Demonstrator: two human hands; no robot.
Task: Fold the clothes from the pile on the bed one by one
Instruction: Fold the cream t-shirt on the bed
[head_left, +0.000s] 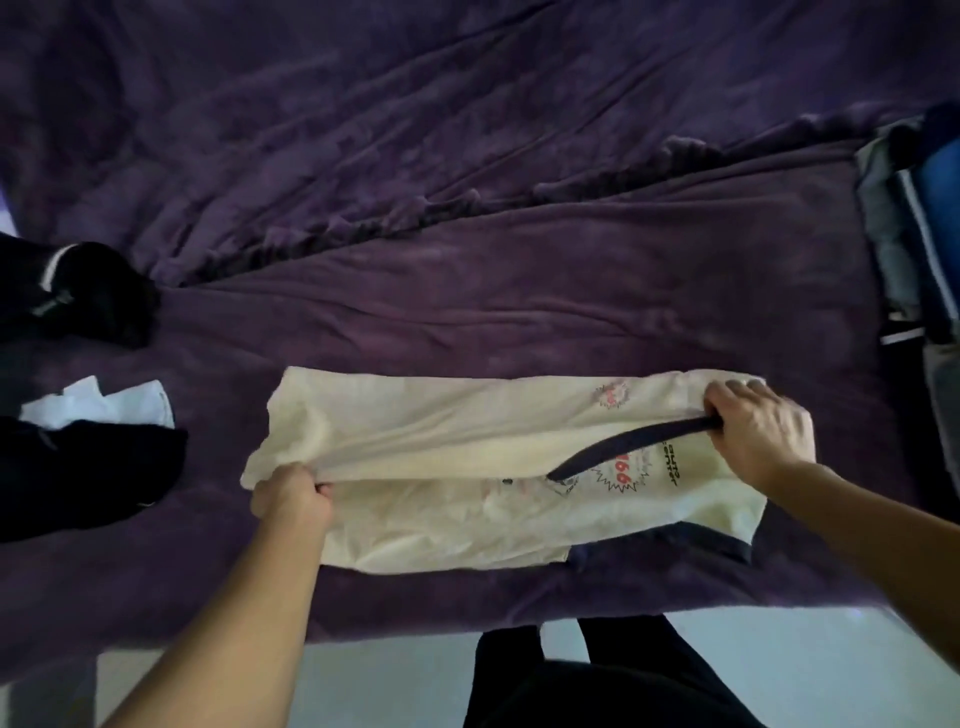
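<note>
A cream T-shirt (447, 441) with a dark collar, dark sleeve trim and red and black prints lies sideways on the purple bed cover (467, 234), near the front edge. Its far half is folded over towards me. My left hand (291, 499) pinches the folded edge at the hem end on the left. My right hand (758, 431) grips the fabric at the collar end on the right, fingers curled round the dark neckband.
Dark garments (78, 467) and a white one (104, 408) lie at the left, with another black piece (88, 291) behind them. A pile of grey and blue clothes (914, 223) sits at the right edge. The pale floor (805, 670) shows below the bed.
</note>
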